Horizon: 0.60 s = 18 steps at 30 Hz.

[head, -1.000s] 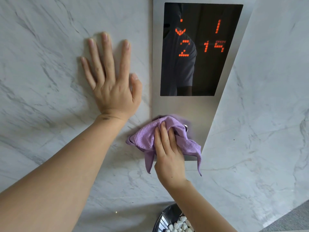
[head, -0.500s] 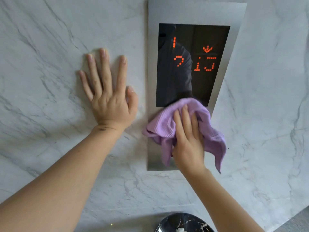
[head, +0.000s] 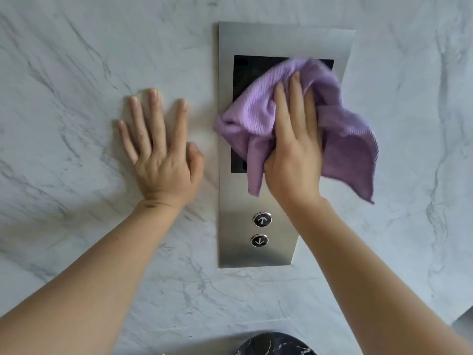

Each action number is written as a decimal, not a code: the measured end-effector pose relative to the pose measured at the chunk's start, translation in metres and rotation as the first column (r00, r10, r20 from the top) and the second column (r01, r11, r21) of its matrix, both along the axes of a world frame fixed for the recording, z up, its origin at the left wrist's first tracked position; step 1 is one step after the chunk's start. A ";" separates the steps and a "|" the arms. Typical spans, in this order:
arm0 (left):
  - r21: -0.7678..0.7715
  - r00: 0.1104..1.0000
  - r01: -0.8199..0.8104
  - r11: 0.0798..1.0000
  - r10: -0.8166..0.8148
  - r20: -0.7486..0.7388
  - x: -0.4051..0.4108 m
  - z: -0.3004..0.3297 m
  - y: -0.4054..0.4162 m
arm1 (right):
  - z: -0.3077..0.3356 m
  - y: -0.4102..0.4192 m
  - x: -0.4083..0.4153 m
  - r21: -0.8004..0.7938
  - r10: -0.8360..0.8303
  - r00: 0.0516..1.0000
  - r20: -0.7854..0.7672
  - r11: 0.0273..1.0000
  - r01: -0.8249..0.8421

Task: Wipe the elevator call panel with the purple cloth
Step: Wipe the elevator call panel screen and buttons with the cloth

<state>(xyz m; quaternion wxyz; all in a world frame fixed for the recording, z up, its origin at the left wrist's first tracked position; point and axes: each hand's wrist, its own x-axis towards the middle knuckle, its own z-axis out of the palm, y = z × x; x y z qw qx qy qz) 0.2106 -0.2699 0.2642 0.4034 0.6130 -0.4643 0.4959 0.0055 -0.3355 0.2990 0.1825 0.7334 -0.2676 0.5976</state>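
The elevator call panel (head: 279, 39) is a brushed steel plate set in a white marble wall, with a black display (head: 242, 80) in its upper half. Below the display sit an up button (head: 262, 219) and a down button (head: 259, 241). My right hand (head: 294, 152) presses the bunched purple cloth (head: 258, 108) flat against the display, covering most of it. A loose corner of the cloth hangs off to the right of the panel. My left hand (head: 160, 147) rests flat on the marble, fingers spread, just left of the panel.
The marble wall (head: 76, 73) surrounds the panel on all sides. A dark marbled round object (head: 271, 344) pokes in at the bottom edge below the panel. A strip of grey floor (head: 464, 315) shows at the lower right corner.
My right hand has swept the cloth upward from the button area onto the display, uncovering both buttons. The view has tilted down. My left hand stays planted on the wall.
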 end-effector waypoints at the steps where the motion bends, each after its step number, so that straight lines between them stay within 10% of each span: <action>1: 0.002 1.000 0.001 1.000 -0.001 0.003 0.001 -0.001 -0.001 | -0.021 0.005 -0.004 0.045 0.014 0.998 -0.053 0.999 -0.012; 18: 0.213 0.946 0.316 0.925 -0.291 -0.143 -0.070 -0.007 0.093 | -0.057 0.105 -0.056 0.297 -0.017 1.000 0.017 0.955 0.011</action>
